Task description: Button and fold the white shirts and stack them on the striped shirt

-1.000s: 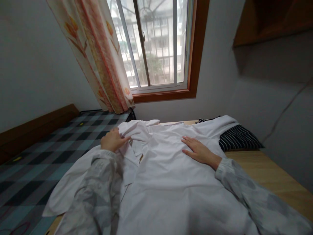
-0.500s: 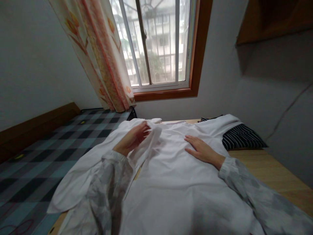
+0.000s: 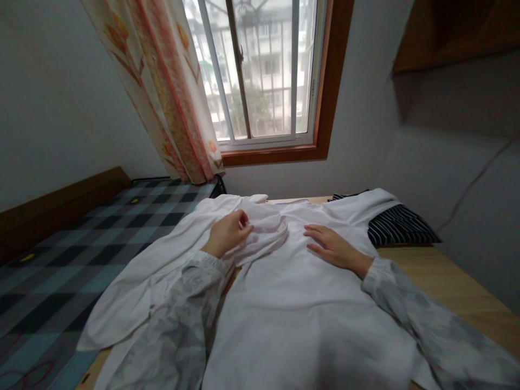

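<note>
On the wooden table (image 3: 447, 287), seen from the head camera, a white shirt (image 3: 300, 314) lay spread flat, covering most of the surface and spilling over the table's left edge toward the bed. The person's left hand (image 3: 227, 234) rested on the shirt's upper left part, its fingers curled together and pinched on a bunched fold of white fabric (image 3: 264, 230) that was gathered up into soft ridges near the collar end. The right hand (image 3: 331, 246) lay flat on the shirt just right of that fold, palm down, fingers stretched out and slightly apart, gripping nothing and only pressing on the cloth. Both forearms wore pale grey patterned sleeves (image 3: 410, 314) that reached in from the bottom of the view. One shirt sleeve (image 3: 134, 292) trailed off to the left and lay over the edge of the checked bedcover (image 3: 60, 260), which was blue, grey and black. Behind the right hand, at the table's far right, a black garment with thin white stripes (image 3: 400, 227) lay partly under the shirt's far edge. Beyond the table stood a window (image 3: 264, 70) with a brown wooden frame, and a peach floral curtain (image 3: 162, 92) hung down at its left side, its hem near the head of the bed.
</note>
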`<state>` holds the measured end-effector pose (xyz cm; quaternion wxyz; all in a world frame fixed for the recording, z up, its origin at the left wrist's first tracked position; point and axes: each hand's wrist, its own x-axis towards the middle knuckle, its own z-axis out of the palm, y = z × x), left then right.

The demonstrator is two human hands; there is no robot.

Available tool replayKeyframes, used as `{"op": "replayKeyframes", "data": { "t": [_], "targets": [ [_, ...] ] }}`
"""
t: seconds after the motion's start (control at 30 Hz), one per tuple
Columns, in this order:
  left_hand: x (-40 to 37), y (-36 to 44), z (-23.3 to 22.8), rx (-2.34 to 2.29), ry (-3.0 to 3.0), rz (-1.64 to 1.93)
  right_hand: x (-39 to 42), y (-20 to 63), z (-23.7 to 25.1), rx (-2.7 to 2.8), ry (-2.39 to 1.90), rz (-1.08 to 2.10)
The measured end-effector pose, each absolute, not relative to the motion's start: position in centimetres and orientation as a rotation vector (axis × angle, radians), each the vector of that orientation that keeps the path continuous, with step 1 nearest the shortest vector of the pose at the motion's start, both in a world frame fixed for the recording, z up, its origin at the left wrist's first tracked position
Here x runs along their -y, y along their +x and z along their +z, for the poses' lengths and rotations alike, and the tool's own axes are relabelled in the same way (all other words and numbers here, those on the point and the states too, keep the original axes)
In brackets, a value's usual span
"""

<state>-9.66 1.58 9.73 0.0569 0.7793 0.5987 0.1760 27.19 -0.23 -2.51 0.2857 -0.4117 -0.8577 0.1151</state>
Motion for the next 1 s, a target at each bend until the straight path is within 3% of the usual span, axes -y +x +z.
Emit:
{"op": "replayKeyframes", "data": {
  "t": [0.17,0.5,0.77,1.0],
  "targets": [
    [-2.7,-12.2,8.2,-2.130,2.301,0.241,-1.3,26.5,-1.7,2.174,-1.154,0.504],
    [-3.6,-12.6,7.0,-2.025,2.310,0.396,-6.7,17.8,0.5,1.592,-1.540,1.120],
    [-3.8,-13.2,6.8,-2.034,2.354,0.310,-7.0,21.2,3.0,1.424,-1.360,0.959],
    [-3.4,-13.2,6.5,-1.832,2.445,0.256,-1.6,27.1,5.6,2.310,-1.364,0.743]
  ]
}}
